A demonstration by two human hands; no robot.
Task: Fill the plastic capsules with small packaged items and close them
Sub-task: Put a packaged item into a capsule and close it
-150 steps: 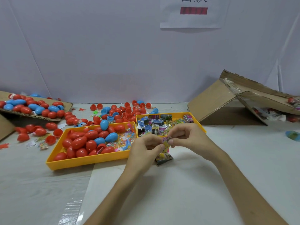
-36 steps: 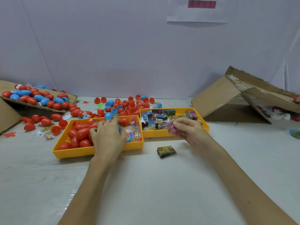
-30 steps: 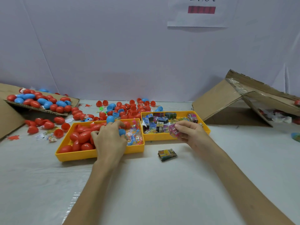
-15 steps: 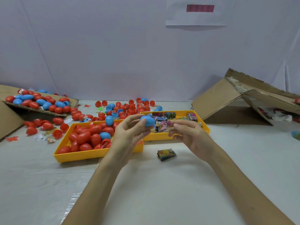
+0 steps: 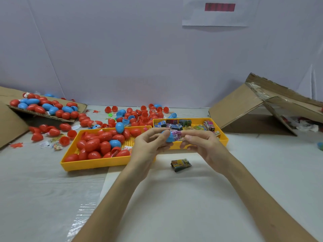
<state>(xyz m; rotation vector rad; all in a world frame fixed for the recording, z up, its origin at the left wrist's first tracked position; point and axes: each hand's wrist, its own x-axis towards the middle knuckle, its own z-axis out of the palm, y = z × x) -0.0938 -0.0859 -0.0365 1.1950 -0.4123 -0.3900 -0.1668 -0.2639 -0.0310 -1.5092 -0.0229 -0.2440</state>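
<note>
**Contact between blue capsule (image 5: 168, 137) and pink packet (image 5: 177, 137)**

We see the left hand (image 5: 150, 144) curled round the blue capsule, holding it above the near rim of the right yellow tray (image 5: 224, 139), toward the far middle of the desk (image 5: 174, 198). The right hand (image 5: 201, 145) pinches the pink packet, which touches the capsule's right side. Red capsules (image 5: 92, 144) fill the left yellow tray (image 5: 96, 163); a dark packet (image 5: 180, 165) lies just before both trays.

The left hand (image 5: 150, 145), a second ago down in the tray (image 5: 90, 165), now holds a blue capsule (image 5: 168, 137) against the pink packet (image 5: 176, 136) pinched by the right hand (image 5: 201, 145).
</note>
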